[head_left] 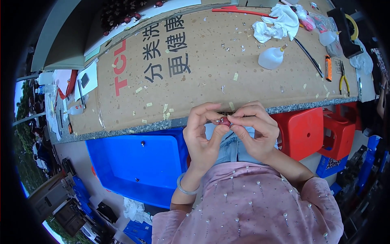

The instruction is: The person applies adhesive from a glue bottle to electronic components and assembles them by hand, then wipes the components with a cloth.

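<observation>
Just over the table's near edge, both hands meet at a small dark red, shiny piece (224,120) with a bright silvery spot on it; its exact kind is too small to make out. My left hand (204,132) pinches it from the left between thumb and forefinger. From the right, my right hand (256,131) has its thumb and fingertips closed at the piece's other end, where a bit of something thin and pale shows. The fingers partly cover the piece. Below the hands lies my lap in light blue denim.
Brown cardboard (195,81) covers the table, with scraps of tape on it. At the right are a white squeeze bottle (271,58), a pen (308,57), an orange cutter (328,68) and yellow-handled pliers (344,79). A blue bin (122,162) and red stools (302,134) stand below.
</observation>
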Demonstrator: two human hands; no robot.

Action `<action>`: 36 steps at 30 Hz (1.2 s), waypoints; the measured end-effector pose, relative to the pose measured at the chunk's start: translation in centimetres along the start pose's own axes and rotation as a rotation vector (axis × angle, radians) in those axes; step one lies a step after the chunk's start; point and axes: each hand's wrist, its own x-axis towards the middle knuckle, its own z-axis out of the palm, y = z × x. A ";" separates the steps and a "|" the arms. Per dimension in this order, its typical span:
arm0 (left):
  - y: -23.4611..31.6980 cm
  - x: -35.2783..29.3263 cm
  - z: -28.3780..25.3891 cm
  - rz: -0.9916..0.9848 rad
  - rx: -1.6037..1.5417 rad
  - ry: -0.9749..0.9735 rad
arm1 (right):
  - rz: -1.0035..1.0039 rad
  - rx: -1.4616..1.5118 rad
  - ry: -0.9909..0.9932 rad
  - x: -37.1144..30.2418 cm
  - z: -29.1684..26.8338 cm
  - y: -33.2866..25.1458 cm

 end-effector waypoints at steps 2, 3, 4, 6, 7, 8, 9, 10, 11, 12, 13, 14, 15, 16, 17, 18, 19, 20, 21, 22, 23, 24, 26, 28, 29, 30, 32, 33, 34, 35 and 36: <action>0.0 0.0 0.0 -0.011 -0.016 0.002 | -0.004 -0.009 -0.008 0.1 -0.1 0.1; 0.0 0.0 -0.1 -0.014 -0.018 0.000 | -0.008 -0.015 -0.016 0.1 -0.2 0.1; 0.0 0.0 -0.1 -0.018 -0.019 -0.003 | -0.009 -0.015 -0.018 0.1 -0.2 0.1; 0.0 0.1 0.0 -0.011 -0.009 -0.001 | 0.003 -0.022 -0.042 0.4 -0.4 0.1; 0.0 0.2 0.0 -0.004 0.002 -0.001 | 0.003 -0.022 -0.043 0.6 -0.7 0.2; 0.0 0.2 0.0 -0.005 0.001 -0.002 | 0.093 0.084 -0.097 1.0 -1.1 0.4; 0.1 0.3 -0.2 -0.049 -0.005 -0.036 | 0.183 0.191 -0.151 1.3 -1.4 0.6; 0.1 0.3 -0.3 -0.092 -0.011 -0.070 | 0.185 0.189 -0.149 1.6 -1.6 0.4; 0.2 0.3 -0.5 -0.096 -0.014 -0.071 | 0.503 0.410 -0.185 2.0 -1.9 -0.1; 0.2 0.4 -0.7 -0.091 -0.025 -0.116 | 0.822 0.629 -0.216 2.2 -2.1 -0.3; 0.2 0.5 -0.8 -0.087 -0.037 -0.161 | 0.826 0.627 -0.214 2.4 -2.2 0.0; 0.2 0.5 -0.9 -0.089 -0.039 -0.163 | 0.890 0.731 -0.276 2.6 -2.3 0.3; 0.2 0.6 -0.9 -0.097 -0.073 -0.183 | 0.953 0.836 -0.339 2.8 -2.4 0.7; 0.3 0.6 -0.9 -0.104 -0.107 -0.204 | 0.955 0.835 -0.336 2.7 -2.6 1.0; 0.2 0.6 -1.0 -0.106 -0.108 -0.205 | 0.950 0.860 -0.379 2.7 -2.7 1.3; 0.2 0.7 -1.1 -0.109 -0.118 -0.223 | 0.944 0.885 -0.423 2.7 -2.8 1.5; 0.1 0.7 -1.1 -0.111 -0.128 -0.240 | 0.945 0.885 -0.422 2.8 -2.8 1.5; 0.0 0.7 -1.2 -0.112 -0.127 -0.239 | 0.946 0.850 -0.438 2.9 -2.9 1.5; -0.1 0.7 -1.2 -0.116 -0.133 -0.241 | 0.948 0.815 -0.455 3.0 -2.9 1.5; -0.2 0.6 -1.3 -0.120 -0.138 -0.243 | 0.948 0.816 -0.456 2.9 -2.8 1.5; -0.2 0.7 -1.3 -0.121 -0.139 -0.244 | 0.948 0.816 -0.459 2.9 -2.8 1.6; -0.2 0.7 -1.3 -0.126 -0.135 -0.251 | 0.947 0.816 -0.461 2.9 -2.8 1.7; -0.3 0.7 -1.4 -0.133 -0.132 -0.259 | 0.940 0.803 -0.472 2.8 -2.7 1.7; -0.3 0.8 -1.5 -0.134 -0.130 -0.278 | 0.933 0.789 -0.481 2.9 -2.8 1.8; -0.3 0.8 -1.5 -0.135 -0.129 -0.277 | 0.935 0.784 -0.490 3.0 -2.8 1.8; -0.3 0.8 -1.5 -0.133 -0.118 -0.291 | 0.937 0.779 -0.499 3.1 -2.8 1.8; -0.2 0.9 -1.5 -0.132 -0.108 -0.305 | 0.922 0.785 -0.510 3.1 -3.0 2.0; -0.1 0.9 -1.5 -0.138 -0.109 -0.309 | 0.906 0.791 -0.520 3.1 -3.0 2.0; 0.0 0.9 -1.4 -0.143 -0.111 -0.313 | 0.906 0.791 -0.519 3.2 -3.1 2.0; 0.0 0.9 -1.4 -0.143 -0.111 -0.313 | 0.916 0.775 -0.534 3.3 -3.2 1.8; 0.1 0.9 -1.4 -0.147 -0.109 -0.318 | 0.926 0.760 -0.549 3.4 -3.2 1.7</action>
